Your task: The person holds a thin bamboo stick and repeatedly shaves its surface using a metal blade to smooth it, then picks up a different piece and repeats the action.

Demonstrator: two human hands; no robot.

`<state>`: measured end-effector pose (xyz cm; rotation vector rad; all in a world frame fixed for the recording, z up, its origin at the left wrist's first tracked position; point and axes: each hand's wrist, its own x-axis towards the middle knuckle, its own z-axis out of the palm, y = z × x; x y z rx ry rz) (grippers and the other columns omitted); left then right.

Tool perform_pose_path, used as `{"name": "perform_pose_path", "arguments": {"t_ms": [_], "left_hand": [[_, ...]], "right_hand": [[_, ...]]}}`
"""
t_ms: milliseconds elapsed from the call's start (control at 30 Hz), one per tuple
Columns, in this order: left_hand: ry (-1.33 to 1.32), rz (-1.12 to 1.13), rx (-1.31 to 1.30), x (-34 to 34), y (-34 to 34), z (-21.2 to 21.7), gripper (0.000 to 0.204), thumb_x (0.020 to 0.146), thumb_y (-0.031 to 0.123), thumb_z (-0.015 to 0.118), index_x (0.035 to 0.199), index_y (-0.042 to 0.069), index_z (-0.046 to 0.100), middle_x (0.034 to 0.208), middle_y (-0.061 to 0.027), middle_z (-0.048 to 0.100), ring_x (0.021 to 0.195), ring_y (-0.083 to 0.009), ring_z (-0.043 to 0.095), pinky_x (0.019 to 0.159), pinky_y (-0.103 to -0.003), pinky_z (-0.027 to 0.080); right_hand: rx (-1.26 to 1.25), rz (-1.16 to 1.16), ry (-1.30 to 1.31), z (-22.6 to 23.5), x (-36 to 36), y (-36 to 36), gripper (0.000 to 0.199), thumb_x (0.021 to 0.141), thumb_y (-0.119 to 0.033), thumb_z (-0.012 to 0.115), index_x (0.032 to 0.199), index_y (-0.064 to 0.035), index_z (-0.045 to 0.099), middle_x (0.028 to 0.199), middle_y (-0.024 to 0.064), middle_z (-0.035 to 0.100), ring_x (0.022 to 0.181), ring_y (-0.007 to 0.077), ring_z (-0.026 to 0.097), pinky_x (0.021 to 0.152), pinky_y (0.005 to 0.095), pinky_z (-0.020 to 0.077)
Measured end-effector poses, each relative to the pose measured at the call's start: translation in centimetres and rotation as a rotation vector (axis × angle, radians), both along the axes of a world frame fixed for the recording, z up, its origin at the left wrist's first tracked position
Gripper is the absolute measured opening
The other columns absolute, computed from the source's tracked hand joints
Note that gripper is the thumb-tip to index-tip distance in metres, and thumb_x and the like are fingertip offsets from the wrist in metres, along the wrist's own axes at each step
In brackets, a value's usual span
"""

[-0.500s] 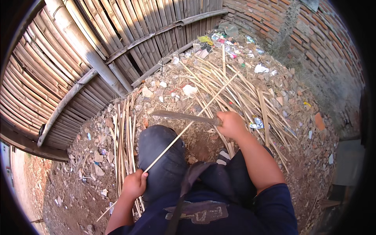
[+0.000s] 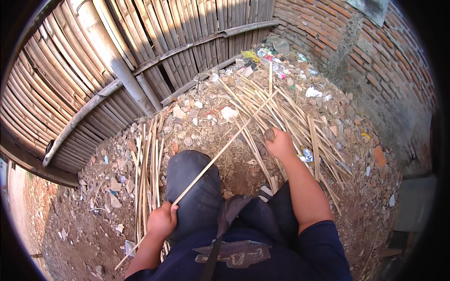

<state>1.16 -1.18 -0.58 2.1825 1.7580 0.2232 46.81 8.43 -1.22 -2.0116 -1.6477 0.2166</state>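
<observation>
My left hand (image 2: 161,220) is closed round the lower part of a thin bamboo strip (image 2: 216,158). The strip runs across my left knee and slants up to the far right, and its near end sticks out below the hand. To the right of the strip, my right hand (image 2: 281,144) grips a knife by its handle (image 2: 269,135). Only the butt of the handle shows now; the blade is hidden from this angle. Just beyond the right hand lies a spread pile of split bamboo strips (image 2: 295,114).
More strips lie in a bundle (image 2: 149,164) left of my knee (image 2: 192,175). Rubble and litter (image 2: 272,58) cover the ground ahead. A bamboo fence (image 2: 126,61) stands at left and a brick wall (image 2: 318,28) at far right. My sandalled foot (image 2: 265,191) rests between the knees.
The right hand has turned the knife, so its blade, earlier pointing left across the strip, no longer shows. That hand has shifted slightly. The left hand keeps its hold on the strip.
</observation>
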Motion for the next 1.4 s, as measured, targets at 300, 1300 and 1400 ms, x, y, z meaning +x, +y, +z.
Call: {"name": "perform_pose_path", "arguments": {"t_ms": [300,1300,1400], "left_hand": [[-0.055,-0.065,0.022,-0.8,0.3,-0.4,0.033,0.103,0.033,0.057,0.085,0.006,0.055,0.068,-0.0238,0.064,0.066,-0.0488,0.064,0.060,-0.058,0.050],[-0.068,-0.076,-0.031,-1.5,1.2,0.9,0.038,0.101,0.038,0.060,0.083,0.005,0.056,0.066,-0.0230,0.062,0.067,-0.0471,0.064,0.060,-0.056,0.049],[-0.128,-0.051,-0.035,-1.2,1.6,1.1,0.038,0.101,0.039,0.061,0.083,0.005,0.057,0.067,-0.0233,0.062,0.067,-0.0476,0.064,0.061,-0.054,0.050]], "right_hand": [[-0.102,0.328,-0.251,3.0,-3.7,-2.1,0.026,0.080,-0.021,0.071,0.101,-0.0058,0.068,0.084,0.0222,0.071,0.082,0.0429,0.069,0.074,0.0517,0.0551],[-0.167,0.056,-0.071,-0.1,0.0,0.0,0.026,0.078,-0.023,0.074,0.097,-0.0063,0.069,0.087,0.0204,0.072,0.086,0.0414,0.070,0.078,0.0503,0.0564],[-0.052,-0.176,0.105,-0.9,2.4,0.5,0.030,0.080,-0.025,0.074,0.100,-0.0035,0.069,0.090,0.0238,0.072,0.088,0.0426,0.070,0.080,0.0504,0.0562]]}}
